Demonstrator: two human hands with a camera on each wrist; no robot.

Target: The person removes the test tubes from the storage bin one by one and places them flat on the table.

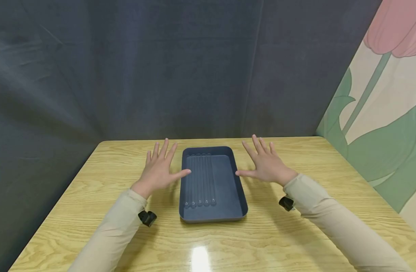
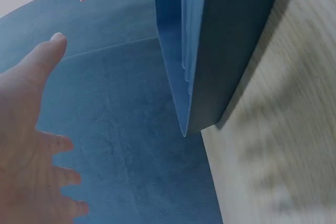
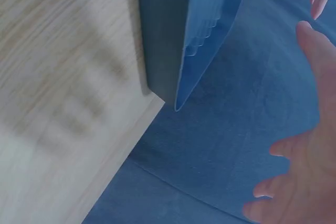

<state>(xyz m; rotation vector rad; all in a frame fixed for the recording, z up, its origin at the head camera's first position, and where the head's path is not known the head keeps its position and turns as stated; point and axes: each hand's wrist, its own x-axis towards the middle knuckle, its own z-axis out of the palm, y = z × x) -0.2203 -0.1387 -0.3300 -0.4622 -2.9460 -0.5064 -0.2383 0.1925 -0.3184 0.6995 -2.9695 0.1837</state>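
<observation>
A dark blue-grey rectangular tray lies on the table between my two hands. In its left half several clear tubes, like test tubes with rounded ends, lie side by side lengthwise. My left hand hovers left of the tray, fingers spread, thumb over the tray's left rim. On the other side my right hand is held up with spread fingers, its thumb near the right rim. Neither hand holds anything. Both wrist views show the tray's outer wall, with tube ends visible inside from the right.
The wood-grain table extends around the tray on all sides. A dark cloth curtain hangs behind its far edge and along the left. At the right stands a wall painted with a pink tulip. A small black device sits at each wrist.
</observation>
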